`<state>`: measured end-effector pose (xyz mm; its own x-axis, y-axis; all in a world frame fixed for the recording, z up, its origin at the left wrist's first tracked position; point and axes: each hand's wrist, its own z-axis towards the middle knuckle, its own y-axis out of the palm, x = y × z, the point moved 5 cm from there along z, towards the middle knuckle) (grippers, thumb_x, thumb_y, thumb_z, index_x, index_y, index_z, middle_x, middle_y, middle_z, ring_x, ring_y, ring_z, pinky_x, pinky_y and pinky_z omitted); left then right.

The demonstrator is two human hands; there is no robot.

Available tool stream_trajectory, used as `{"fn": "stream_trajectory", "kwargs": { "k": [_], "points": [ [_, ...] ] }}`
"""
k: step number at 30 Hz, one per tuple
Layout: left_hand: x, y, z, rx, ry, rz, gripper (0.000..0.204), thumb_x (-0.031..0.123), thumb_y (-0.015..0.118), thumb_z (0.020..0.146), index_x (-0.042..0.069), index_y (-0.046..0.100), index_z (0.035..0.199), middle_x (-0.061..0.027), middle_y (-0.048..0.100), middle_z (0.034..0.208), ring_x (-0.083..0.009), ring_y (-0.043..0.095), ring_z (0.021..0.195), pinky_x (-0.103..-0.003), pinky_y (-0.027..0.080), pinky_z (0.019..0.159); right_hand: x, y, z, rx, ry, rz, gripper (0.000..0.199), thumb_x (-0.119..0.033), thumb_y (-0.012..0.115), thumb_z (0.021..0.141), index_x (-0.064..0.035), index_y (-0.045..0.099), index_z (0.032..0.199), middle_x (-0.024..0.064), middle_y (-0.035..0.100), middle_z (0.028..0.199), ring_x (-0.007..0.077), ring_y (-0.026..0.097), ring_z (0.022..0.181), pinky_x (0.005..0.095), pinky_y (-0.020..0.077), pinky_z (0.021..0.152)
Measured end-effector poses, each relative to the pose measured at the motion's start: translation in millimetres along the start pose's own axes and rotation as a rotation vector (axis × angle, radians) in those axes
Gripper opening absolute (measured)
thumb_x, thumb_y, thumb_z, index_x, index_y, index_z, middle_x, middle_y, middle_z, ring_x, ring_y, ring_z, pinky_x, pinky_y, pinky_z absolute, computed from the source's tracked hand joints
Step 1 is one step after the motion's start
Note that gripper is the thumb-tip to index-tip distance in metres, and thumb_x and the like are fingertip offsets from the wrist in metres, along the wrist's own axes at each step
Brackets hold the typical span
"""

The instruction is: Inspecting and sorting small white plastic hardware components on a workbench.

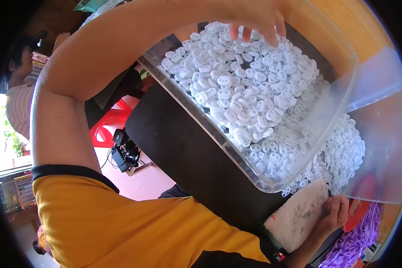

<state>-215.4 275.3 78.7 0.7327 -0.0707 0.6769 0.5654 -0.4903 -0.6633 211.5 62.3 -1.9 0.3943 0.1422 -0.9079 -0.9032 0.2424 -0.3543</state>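
Observation:
A clear plastic bin (228,145) holds a big heap of small white oval plastic pieces (236,85), many with holes or dark marks. At the bin's far side my left hand (259,22) hangs over the heap, its fingers apart and pointing down, with nothing seen in them. The fingertips are at the top of the pieces; whether they touch cannot be told. Low on the right, my right hand (337,212) is closed beside the edge of a stained pale cloth (299,216). What its curled fingers hold, if anything, is hidden.
More white pieces (344,152) lie piled right of the bin, by a translucent plastic sheet or wall (382,138). Purple strands (353,239) and a red round thing (357,212) are beside my right hand. The table (178,138) is black. A red stool (109,125) and another person (20,94) are at left.

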Motion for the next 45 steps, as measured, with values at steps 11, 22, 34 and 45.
{"fn": "stream_trajectory", "kwargs": {
  "k": [11,22,34,45],
  "points": [
    [-48,-1,63,0.152,0.511,1.526,0.032,0.040,0.066,0.074,0.009,0.071,0.071,-0.0122,0.071,0.082,-0.0294,0.067,0.075,-0.043,0.054,0.065,-4,5,1,-0.014,-0.009,0.002,0.010,-0.005,0.053,0.093,0.0018,0.056,0.087,0.0007,0.046,0.068,0.0071,0.040,0.059,0.0204,0.0328,0.054],
    [11,34,-6,-0.063,0.117,0.311,0.058,0.035,0.074,0.072,0.010,0.062,0.124,-0.0130,0.059,0.125,-0.0266,0.055,0.116,-0.044,0.048,0.088,-5,7,1,-0.009,0.017,-0.012,0.009,-0.002,0.053,0.092,0.0017,0.056,0.085,0.0007,0.045,0.066,0.0080,0.040,0.059,0.0209,0.0334,0.055],
    [-11,51,-35,-0.982,-0.317,0.439,0.047,0.046,0.069,0.080,0.000,0.065,0.090,-0.0197,0.068,0.085,-0.0244,0.068,0.069,-0.038,0.050,0.056,5,3,1,-0.050,-0.004,0.013,0.011,-0.005,0.052,0.095,0.0021,0.056,0.087,-0.0002,0.042,0.068,0.0067,0.035,0.058,0.0221,0.0312,0.055],
    [-3,2,3,-0.045,-0.062,0.425,0.038,0.034,0.068,0.081,-0.001,0.065,0.097,-0.0151,0.066,0.085,-0.0272,0.064,0.067,-0.040,0.054,0.058,-3,3,0,-0.048,-0.012,-0.007,0.010,-0.006,0.053,0.093,0.0030,0.056,0.089,0.0006,0.044,0.067,0.0086,0.041,0.061,0.0214,0.0342,0.057]
  ]
}}
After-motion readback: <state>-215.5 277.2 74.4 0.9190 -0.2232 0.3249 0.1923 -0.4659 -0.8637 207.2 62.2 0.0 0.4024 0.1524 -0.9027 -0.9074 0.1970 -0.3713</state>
